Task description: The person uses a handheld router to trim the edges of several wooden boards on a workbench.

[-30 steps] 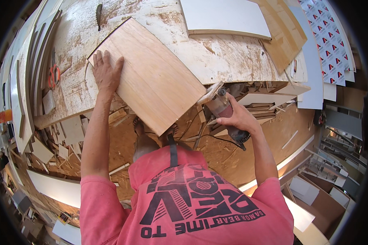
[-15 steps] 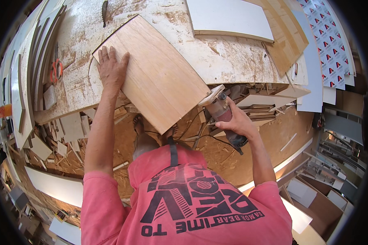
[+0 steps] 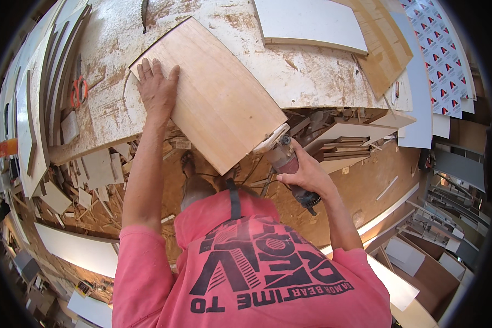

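Head view, smooth rectangular wooden board (image 3: 216, 93), dusty workbench (image 3: 109, 82)

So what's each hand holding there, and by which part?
The right hand grips a handheld power tool around its body, at the wooden panel's edge. The left hand lies flat on the panel, grasping nothing.

You wore a pink short-sleeved T-shirt (image 3: 246, 273) with bold dark lettering across the chest, a dark strap (image 3: 234, 198) at the neckline, and both forearms bare.
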Tool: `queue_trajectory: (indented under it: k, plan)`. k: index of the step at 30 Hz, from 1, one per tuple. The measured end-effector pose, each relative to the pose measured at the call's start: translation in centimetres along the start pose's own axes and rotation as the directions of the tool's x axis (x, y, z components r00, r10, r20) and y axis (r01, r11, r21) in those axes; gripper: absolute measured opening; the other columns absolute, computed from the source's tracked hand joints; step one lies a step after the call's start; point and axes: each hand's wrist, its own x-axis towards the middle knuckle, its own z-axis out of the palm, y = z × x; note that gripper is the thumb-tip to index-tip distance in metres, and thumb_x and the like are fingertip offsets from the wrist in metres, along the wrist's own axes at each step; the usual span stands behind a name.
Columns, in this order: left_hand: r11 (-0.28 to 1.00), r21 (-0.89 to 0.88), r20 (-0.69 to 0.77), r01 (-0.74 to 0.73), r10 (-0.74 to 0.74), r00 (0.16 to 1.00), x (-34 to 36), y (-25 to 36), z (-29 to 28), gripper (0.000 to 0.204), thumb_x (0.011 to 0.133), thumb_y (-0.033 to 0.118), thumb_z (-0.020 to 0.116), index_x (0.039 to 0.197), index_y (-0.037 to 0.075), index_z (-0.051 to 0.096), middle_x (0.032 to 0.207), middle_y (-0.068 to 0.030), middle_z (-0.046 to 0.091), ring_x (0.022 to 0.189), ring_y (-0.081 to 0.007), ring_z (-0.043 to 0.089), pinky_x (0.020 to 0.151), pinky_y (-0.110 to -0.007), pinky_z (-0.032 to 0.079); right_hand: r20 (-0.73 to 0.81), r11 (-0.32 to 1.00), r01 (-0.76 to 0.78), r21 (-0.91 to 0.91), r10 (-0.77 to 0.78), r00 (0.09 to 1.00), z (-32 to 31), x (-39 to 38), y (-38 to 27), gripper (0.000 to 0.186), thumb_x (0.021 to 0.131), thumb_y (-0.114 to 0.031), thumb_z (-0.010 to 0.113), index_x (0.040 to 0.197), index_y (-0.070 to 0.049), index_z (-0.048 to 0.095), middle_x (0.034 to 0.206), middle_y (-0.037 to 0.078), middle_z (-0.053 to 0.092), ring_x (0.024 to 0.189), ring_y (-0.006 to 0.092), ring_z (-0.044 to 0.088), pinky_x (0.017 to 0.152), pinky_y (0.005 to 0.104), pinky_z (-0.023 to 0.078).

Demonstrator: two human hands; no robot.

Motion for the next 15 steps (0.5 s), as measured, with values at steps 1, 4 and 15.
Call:
queue_trajectory:
  k: [1,4,15]
  plan:
    - [1.0,0.008,0.005,0.0,0.0,1.0,-0.1,0.1,0.0,0.072,0.095,0.053,0.05,0.142,-0.001,0.045,0.154,-0.0264,0.031,0.146,-0.0387,0.023,0.118,-0.046,0.021,0.003,1.0,0.001,-0.008,-0.001,1.0,0.4,-0.2,-0.2,0.108,0.067,-0.04,0.081,0.151,-0.001,0.025,0.141,0.028,0.048,0.13,0.0408,0.048,0.107,0.0426,0.041]
    - [1.0,0.02,0.005,0.001,-0.002,1.0,0.0,0.0,0.0,0.073,0.095,0.053,0.05,0.142,-0.002,0.045,0.154,-0.0262,0.031,0.146,-0.0387,0.023,0.119,-0.046,0.021,0.012,1.0,-0.009,-0.025,0.009,1.0,1.5,-0.7,-1.2,0.108,0.067,-0.04,0.081,0.151,0.0,0.024,0.14,0.029,0.047,0.13,0.0414,0.048,0.107,0.0435,0.041]
    - [0.995,0.075,0.146,-0.072,0.06,0.987,0.1,-0.8,-1.5,0.079,0.091,0.057,0.055,0.148,0.006,0.038,0.158,-0.0222,0.024,0.149,-0.0358,0.017,0.119,-0.051,0.017,-0.008,1.0,0.008,0.021,-0.008,1.0,3.8,-1.6,-2.2,0.108,0.067,-0.041,0.079,0.151,0.001,0.025,0.138,0.03,0.049,0.128,0.0419,0.05,0.105,0.0435,0.042]
